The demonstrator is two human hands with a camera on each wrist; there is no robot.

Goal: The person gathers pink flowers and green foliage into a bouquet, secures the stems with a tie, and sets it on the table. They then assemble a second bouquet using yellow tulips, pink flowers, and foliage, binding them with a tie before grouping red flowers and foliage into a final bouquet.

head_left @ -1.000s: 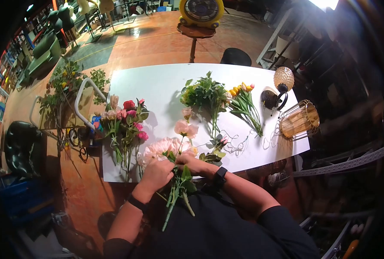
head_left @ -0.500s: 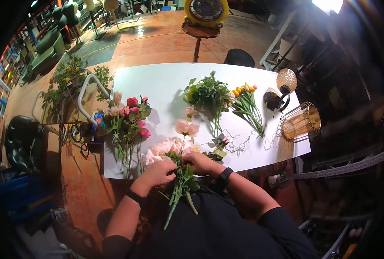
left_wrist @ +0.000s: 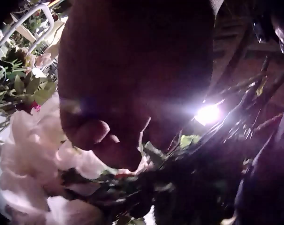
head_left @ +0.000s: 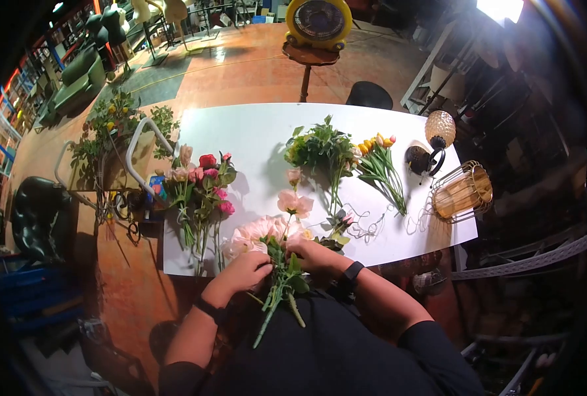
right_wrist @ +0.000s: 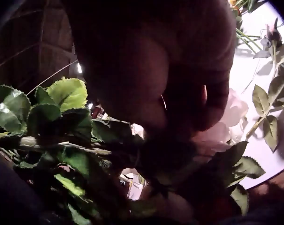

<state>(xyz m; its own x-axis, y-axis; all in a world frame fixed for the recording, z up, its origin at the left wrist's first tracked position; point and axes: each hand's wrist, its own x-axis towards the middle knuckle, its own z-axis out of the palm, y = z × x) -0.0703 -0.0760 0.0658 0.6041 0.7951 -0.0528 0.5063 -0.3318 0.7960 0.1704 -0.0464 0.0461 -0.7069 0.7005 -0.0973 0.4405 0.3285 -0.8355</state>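
A bouquet with large pale pink blooms (head_left: 257, 232) is at the table's near edge, its green stems (head_left: 273, 307) pointing toward the person's body. The left hand (head_left: 244, 270) curls its fingers at the left side of the stems, just below the blooms. Opposite it, the right hand (head_left: 316, 257) grips among the leaves and stems. In the left wrist view a thin pale strand (left_wrist: 144, 131) shows beside the left hand's bent fingers (left_wrist: 97, 133). The right wrist view is dark; leaves (right_wrist: 67, 93) lie by the right hand (right_wrist: 165, 70), and its fingertips are partly hidden.
On the white table (head_left: 240, 125) lie pink and red flowers (head_left: 204, 181) at left, greenery (head_left: 323, 148), yellow tulips (head_left: 382, 168) and loose wire (head_left: 369, 228). A lamp (head_left: 440, 129) and wire basket (head_left: 463, 191) are at right. A bent metal tube (head_left: 131, 148) stands at the left edge.
The hands, close together a second ago, now have a wider gap between them at the stems. The head view has shifted slightly, with the bouquet still between the hands.
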